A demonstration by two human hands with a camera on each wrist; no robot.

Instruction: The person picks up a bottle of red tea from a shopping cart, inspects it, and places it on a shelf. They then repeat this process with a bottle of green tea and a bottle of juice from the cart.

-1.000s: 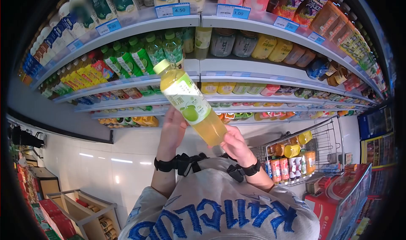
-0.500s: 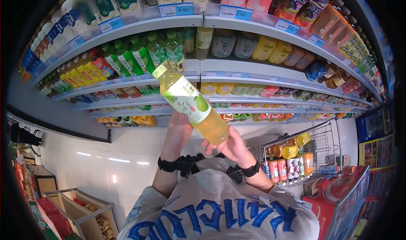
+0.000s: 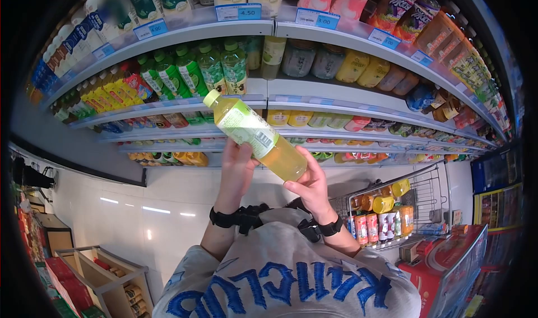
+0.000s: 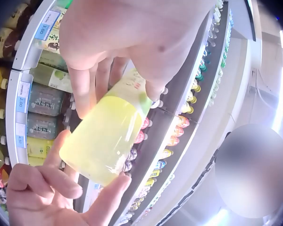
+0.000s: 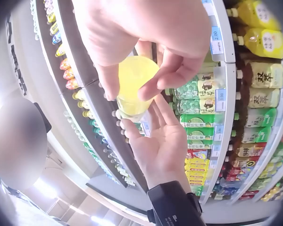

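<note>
A clear bottle of yellow-green drink [image 3: 255, 136] with a yellow cap and a green-and-white label is tilted in front of the shelves, cap up and to the left. My left hand [image 3: 238, 158] grips its middle from below, fingers curled round the label [image 4: 132, 87]. My right hand [image 3: 307, 178] holds the bottle's base, thumb and fingers pinching the round bottom [image 5: 134, 82]. In the right wrist view my left hand [image 5: 160, 141] lies under the bottle with its palm up. In the left wrist view my right hand [image 4: 42, 188] sits under the base.
Shelves [image 3: 314, 102] packed with bottled drinks and price tags [image 3: 237, 12] fill the view ahead. A wire shopping cart [image 3: 426, 189] with several bottles stands at the right, beside a red chest [image 3: 448, 256]. A wooden crate [image 3: 106, 267] sits at the lower left on the white floor.
The bottle has tipped flatter and turned about its axis, so a different side of the label faces me. My right hand went from spread under the base to gripping it.
</note>
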